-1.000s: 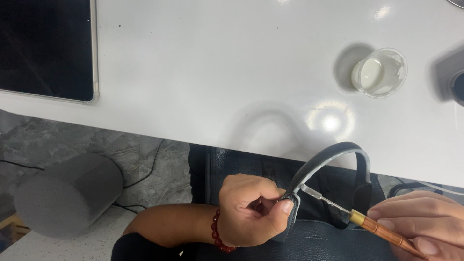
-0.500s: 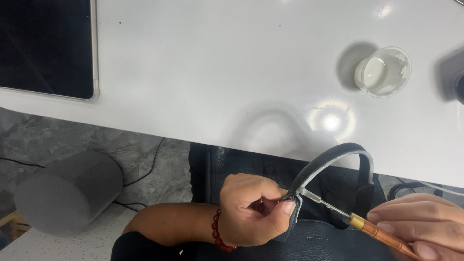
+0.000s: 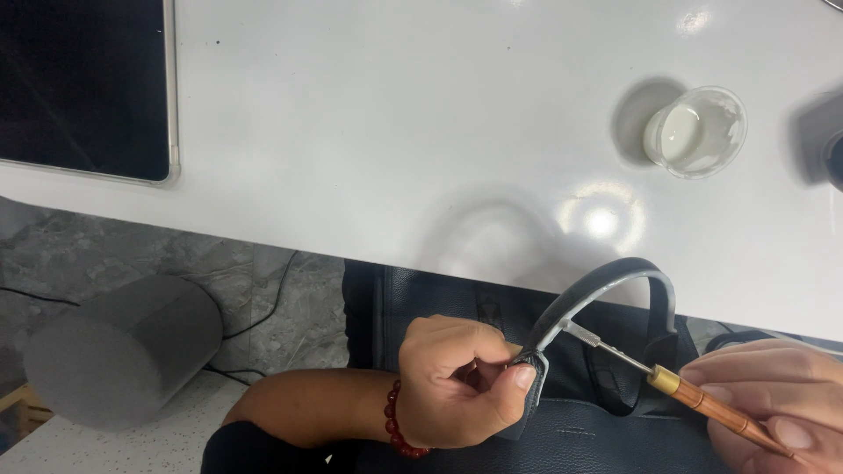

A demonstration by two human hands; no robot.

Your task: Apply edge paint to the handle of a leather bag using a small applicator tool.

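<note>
Fingers of the left hand (image 3: 457, 382) are curled tight, with the thumb and forefinger pinching the base of a grey-edged leather strap (image 3: 597, 285) where it meets a black leather bag (image 3: 580, 439). A red bead bracelet (image 3: 397, 421) sits on that wrist. The strap arches up from the pinch, curves over toward the table edge, and comes down again on the far side of the bag. The right hand (image 3: 773, 395), low at the corner of the view and partly cut off, has its fingers closed around a copper-coloured tool (image 3: 711, 404) with a brass collar and a thin metal tip. That tip touches the pale inner edge of the strap, just beside the left thumb. The bag lies below the strap, under both hands, against the person's lap.

Beyond the strap, a white table (image 3: 395, 132) fills the upper view. On it, well away from the strap and toward the right, stands a small clear cup (image 3: 695, 132) holding a white liquid. Far to the left of the strap, a dark screen (image 3: 83, 88) with a pale frame rests on the table. Below the table, left of the left hand, a grey cylinder (image 3: 123, 351) stands on a marbled floor (image 3: 263, 272), with thin black cables beside it.
</note>
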